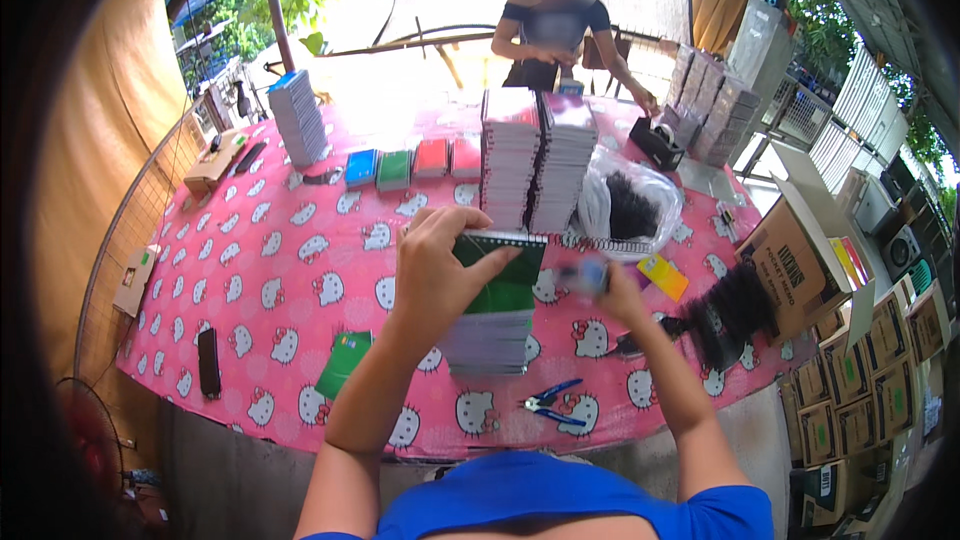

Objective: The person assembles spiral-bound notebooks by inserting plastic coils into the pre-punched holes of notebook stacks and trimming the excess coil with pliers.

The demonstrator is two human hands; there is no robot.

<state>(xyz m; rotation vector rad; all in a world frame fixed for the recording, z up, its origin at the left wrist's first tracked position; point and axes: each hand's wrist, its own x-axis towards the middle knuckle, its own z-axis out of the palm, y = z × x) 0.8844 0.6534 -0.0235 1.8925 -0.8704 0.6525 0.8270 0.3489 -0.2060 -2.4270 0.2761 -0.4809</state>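
Observation:
My left hand [440,260] grips the top of a green notebook [505,285], thumb on its cover and fingers over the far edge. This notebook tops a stack of notebooks [487,345] whose pale page edges face me. To the right, my right hand [622,298] is closed round a small blue-and-white thing [588,277], blurred by motion, whose kind I cannot make out. Just beyond lies a black spiral binding coil [600,243]. Blue-handled pliers [550,405] rest on the table near me. A green cover [345,364] lies left, partly behind my left forearm.
Tall notebook stacks [512,165] stand ahead, beside a plastic bag of black coils [632,205]. More black coils [725,315] lie near an open carton [800,250] at right. A phone-like black object [208,362] lies left. Across the table, a person [560,30] reaches toward a tape dispenser [657,143].

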